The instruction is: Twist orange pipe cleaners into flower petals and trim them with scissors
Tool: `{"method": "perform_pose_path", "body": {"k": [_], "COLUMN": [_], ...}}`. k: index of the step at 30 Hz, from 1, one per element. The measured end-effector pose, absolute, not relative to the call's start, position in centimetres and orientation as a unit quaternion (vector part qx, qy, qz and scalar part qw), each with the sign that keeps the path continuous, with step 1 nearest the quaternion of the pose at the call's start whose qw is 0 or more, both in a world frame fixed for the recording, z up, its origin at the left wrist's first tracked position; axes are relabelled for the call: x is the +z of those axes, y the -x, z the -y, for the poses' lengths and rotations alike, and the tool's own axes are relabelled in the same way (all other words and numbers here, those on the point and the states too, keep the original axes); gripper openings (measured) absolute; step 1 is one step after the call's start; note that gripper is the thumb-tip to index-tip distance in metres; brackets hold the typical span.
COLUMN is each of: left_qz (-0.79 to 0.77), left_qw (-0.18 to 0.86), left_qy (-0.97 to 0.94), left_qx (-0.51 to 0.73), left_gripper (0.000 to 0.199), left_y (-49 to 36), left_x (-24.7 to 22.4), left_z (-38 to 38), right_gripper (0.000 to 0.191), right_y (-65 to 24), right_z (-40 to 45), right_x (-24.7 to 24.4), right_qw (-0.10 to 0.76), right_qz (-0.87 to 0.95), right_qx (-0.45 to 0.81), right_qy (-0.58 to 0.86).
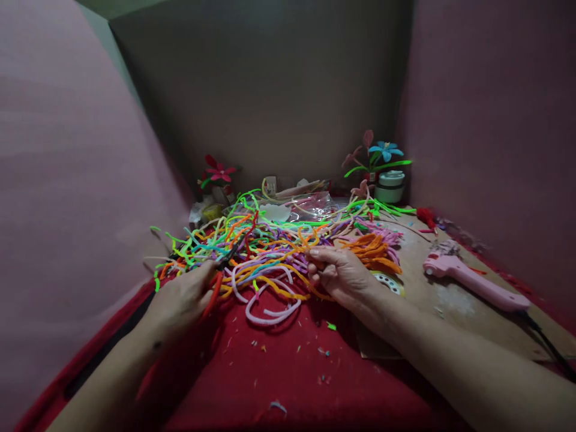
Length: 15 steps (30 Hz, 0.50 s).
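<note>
My left hand is closed around scissors with red-orange handles, their dark blades pointing up and right over the pile. Between the thumb and fingertips of my right hand is an orange pipe cleaner, whose ends are lost among the others. Beneath and between both hands spreads a tangled heap of pipe cleaners in orange, lilac, green, blue and red. A lilac pipe cleaner curls out of the heap toward me. Just beyond my right wrist lies a bundle of orange pipe cleaners.
A pink hot glue gun with a black cord rests on a brown board at right. Near my right wrist is a white-and-yellow disc with holes. Pipe-cleaner flowers and a pale lidded jar stand behind. Scraps dot the red cloth.
</note>
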<state>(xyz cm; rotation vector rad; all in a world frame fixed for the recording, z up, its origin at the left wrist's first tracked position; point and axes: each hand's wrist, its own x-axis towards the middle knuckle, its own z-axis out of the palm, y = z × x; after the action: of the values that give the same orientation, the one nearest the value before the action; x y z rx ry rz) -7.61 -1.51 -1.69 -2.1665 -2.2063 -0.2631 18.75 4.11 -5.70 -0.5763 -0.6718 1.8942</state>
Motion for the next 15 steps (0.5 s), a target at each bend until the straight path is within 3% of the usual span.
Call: {"method": "perform_pose_path", "body": {"k": [5, 15], "left_qz": [0.626, 0.560], "left_qw": [0.131, 0.243], "left_qy": [0.765, 0.791], "left_qx": [-0.076, 0.049], "left_gripper": [0.037, 0.045], "left_y": [4.4, -0.8], "left_x": [-1.9, -2.3], "left_z": [2.5, 1.1], "right_gripper": [0.012, 0.008], "right_y": [-18.6, -18.5], "right_z": [-3.9, -3.7], "right_x": [-5.8, -5.9], "right_qw": [0.511, 0.510], "right_qz": [0.285, 0.324], "right_qx": [0.774, 0.763], "right_qy": [0.243, 0.229]}}
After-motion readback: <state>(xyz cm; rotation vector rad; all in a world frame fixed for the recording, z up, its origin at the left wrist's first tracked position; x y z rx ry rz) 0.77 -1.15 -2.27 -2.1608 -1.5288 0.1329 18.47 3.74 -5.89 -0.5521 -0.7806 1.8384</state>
